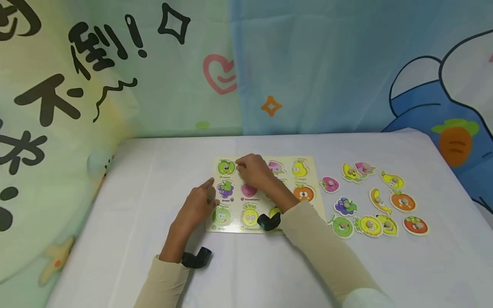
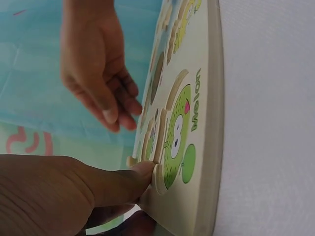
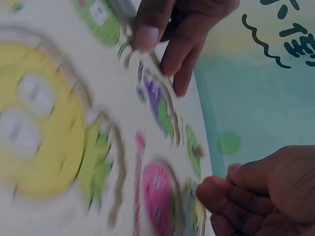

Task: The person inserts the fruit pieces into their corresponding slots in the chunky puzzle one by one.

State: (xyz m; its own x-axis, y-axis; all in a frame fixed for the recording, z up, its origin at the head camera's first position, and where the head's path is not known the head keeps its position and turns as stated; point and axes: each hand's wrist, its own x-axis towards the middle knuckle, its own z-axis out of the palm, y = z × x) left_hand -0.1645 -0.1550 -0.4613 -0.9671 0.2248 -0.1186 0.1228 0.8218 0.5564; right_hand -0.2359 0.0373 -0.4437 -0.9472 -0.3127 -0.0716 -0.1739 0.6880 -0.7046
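A wooden fruit puzzle board (image 1: 235, 205) lies on the table. My left hand (image 1: 197, 203) grips its left edge; in the left wrist view the thumb (image 2: 142, 169) presses beside the melon picture (image 2: 178, 135) while the other fingers lie at the edge. Over the board's top row is my right hand (image 1: 256, 171), close to the green apple piece (image 1: 226, 167), which sits in its slot with its knob (image 3: 198, 150) showing. The left wrist view shows the right hand's fingers (image 2: 106, 98) relaxed and holding nothing. Below the apple are the grape picture (image 1: 225, 189) and strawberry picture (image 1: 249, 190).
Several loose knobbed pieces lie right of the board, among them grapes (image 1: 345, 206), a banana (image 1: 380, 201), a pear (image 1: 392, 180), an orange (image 1: 402, 200), a melon (image 1: 342, 226) and a tomato (image 1: 415, 225). A printed curtain (image 1: 308, 64) hangs behind the white table (image 1: 154, 192).
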